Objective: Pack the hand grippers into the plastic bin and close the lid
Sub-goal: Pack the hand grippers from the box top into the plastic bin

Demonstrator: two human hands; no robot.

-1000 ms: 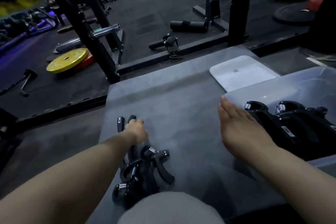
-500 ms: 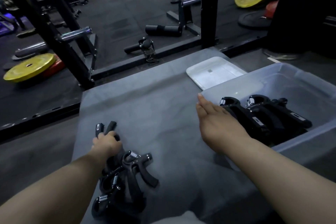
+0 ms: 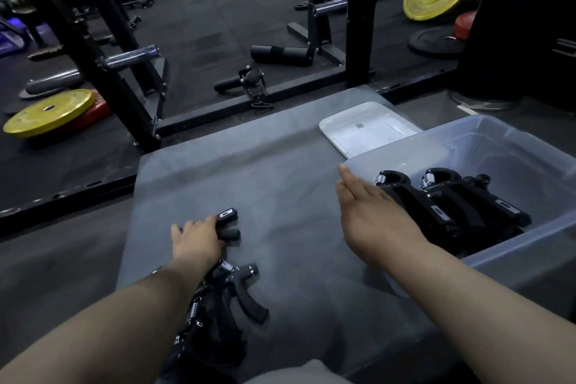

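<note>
Dim gym floor with black rack uprights and yellow weight plates (image 3: 50, 111) lies behind the grey padded mat (image 3: 274, 184) I'm working over. At the near left, the heap of black spring-loaded hand grippers (image 3: 218, 299) waits on the mat under my forearm. My left hand (image 3: 196, 240) has slid forward and rightward since a second ago, and its fingers now curl over one black gripper (image 3: 227, 224) lying apart from the heap; whether the grasp is fully closed I cannot tell, since the palm hides it. My right hand (image 3: 371, 215) hovers flat, fingers extended, empty, beside the translucent plastic bin (image 3: 514, 140), which already holds a few grippers (image 3: 448, 206). Its white lid (image 3: 367, 128) rests behind. I judge the next gripper is about to be lifted; the rest of the heap and the lid remain.
</note>
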